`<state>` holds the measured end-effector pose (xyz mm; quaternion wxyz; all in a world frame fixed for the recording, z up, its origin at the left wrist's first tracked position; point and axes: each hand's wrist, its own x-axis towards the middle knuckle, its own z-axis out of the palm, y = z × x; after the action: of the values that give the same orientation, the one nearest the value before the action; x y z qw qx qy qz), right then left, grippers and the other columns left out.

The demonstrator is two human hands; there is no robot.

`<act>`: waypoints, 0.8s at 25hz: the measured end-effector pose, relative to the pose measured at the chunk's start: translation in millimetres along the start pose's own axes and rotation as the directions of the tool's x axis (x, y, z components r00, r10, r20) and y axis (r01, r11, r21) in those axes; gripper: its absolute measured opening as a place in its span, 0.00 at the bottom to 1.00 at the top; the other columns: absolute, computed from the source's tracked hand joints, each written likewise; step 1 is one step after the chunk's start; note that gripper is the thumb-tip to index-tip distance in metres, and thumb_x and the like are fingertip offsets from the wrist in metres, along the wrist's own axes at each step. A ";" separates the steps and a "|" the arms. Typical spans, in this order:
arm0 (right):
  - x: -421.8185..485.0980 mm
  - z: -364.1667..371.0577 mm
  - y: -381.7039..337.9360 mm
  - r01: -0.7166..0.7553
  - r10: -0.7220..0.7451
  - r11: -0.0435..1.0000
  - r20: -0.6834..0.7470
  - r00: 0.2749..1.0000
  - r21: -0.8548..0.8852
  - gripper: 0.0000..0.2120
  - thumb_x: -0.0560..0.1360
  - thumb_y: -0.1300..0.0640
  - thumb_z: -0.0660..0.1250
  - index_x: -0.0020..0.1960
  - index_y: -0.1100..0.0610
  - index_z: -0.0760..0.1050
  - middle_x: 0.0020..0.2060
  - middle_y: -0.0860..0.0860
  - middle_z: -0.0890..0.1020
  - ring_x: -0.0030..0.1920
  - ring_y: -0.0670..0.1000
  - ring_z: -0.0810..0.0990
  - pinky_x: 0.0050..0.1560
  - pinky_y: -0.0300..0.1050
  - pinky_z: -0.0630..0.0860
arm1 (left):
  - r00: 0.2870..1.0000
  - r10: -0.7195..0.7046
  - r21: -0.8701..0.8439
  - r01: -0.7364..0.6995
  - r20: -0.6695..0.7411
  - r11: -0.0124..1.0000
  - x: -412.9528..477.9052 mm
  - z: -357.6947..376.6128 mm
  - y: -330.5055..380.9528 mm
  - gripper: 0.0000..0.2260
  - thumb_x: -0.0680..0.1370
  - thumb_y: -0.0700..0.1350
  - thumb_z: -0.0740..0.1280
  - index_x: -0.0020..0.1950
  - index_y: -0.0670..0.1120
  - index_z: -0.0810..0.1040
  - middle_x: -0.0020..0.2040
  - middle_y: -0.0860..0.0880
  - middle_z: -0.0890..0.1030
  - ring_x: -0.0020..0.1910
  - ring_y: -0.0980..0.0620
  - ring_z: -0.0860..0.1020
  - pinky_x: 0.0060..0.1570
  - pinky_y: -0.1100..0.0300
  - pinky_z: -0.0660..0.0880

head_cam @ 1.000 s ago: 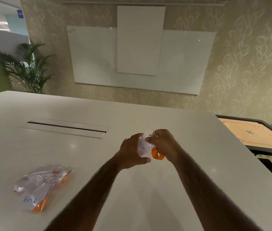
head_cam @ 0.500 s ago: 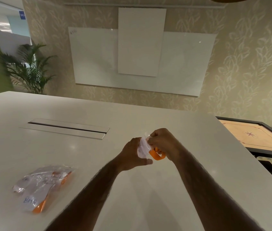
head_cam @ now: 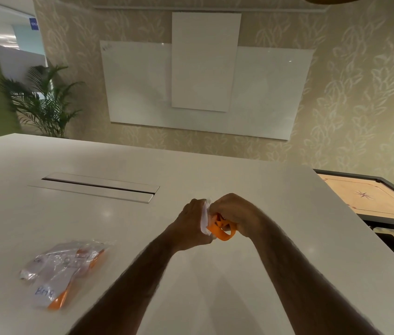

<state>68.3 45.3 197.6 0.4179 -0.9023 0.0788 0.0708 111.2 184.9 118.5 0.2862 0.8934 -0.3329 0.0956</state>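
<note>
Above the middle of the white table [head_cam: 239,180], my left hand [head_cam: 188,226] grips a small clear plastic bag [head_cam: 205,217]. My right hand [head_cam: 234,215] is curled round an orange plastic part [head_cam: 221,232], a ring-like piece that sticks out of the bag between both hands. Most of the bag and part of the orange piece are hidden by my fingers. A pile of clear bags [head_cam: 63,269] with orange parts and a handwritten label lies on the table at the near left.
A recessed cable slot [head_cam: 99,187] runs across the table behind my hands. A carrom board [head_cam: 372,199] stands off the table's right edge. A whiteboard [head_cam: 203,88] hangs on the far wall and a potted palm [head_cam: 43,102] stands at the back left.
More of the orange part now shows out of the bag between my hands, and my right hand has turned over it. The pile of bags has not moved.
</note>
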 end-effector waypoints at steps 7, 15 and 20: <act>1.0 -9.9 9.6 -0.196 0.074 0.743 0.213 0.974 0.640 0.11 0.77 0.69 0.60 0.57 0.70 0.76 0.49 0.64 0.79 0.47 0.59 0.78 0.45 0.50 0.79 | 0.996 0.068 -0.139 -0.076 -0.062 0.987 -7.4 -3.1 -4.8 0.18 0.69 0.48 0.78 0.53 0.45 0.75 0.49 0.49 0.79 0.47 0.51 0.77 0.47 0.59 0.76; 7.2 0.7 2.7 -0.107 0.110 0.935 0.009 0.994 0.338 0.13 0.73 0.63 0.74 0.54 0.68 0.80 0.50 0.64 0.83 0.51 0.61 0.84 0.54 0.54 0.83 | 0.997 -0.049 -0.277 0.031 -0.058 0.960 -5.4 -5.5 6.7 0.37 0.68 0.48 0.77 0.74 0.47 0.65 0.57 0.52 0.76 0.58 0.51 0.76 0.60 0.48 0.76; 6.8 3.6 4.7 -0.210 0.211 0.926 0.033 0.977 0.313 0.16 0.72 0.48 0.75 0.53 0.57 0.78 0.52 0.52 0.83 0.53 0.52 0.81 0.49 0.51 0.77 | 0.997 -0.045 -0.406 0.018 -0.056 0.914 1.6 -9.6 7.0 0.47 0.71 0.42 0.78 0.81 0.47 0.51 0.43 0.62 0.76 0.47 0.65 0.77 0.62 0.64 0.70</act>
<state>73.9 44.5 190.5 0.5463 -0.8105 0.1857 0.1013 108.1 185.3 130.0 0.4771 0.8164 -0.3218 0.0487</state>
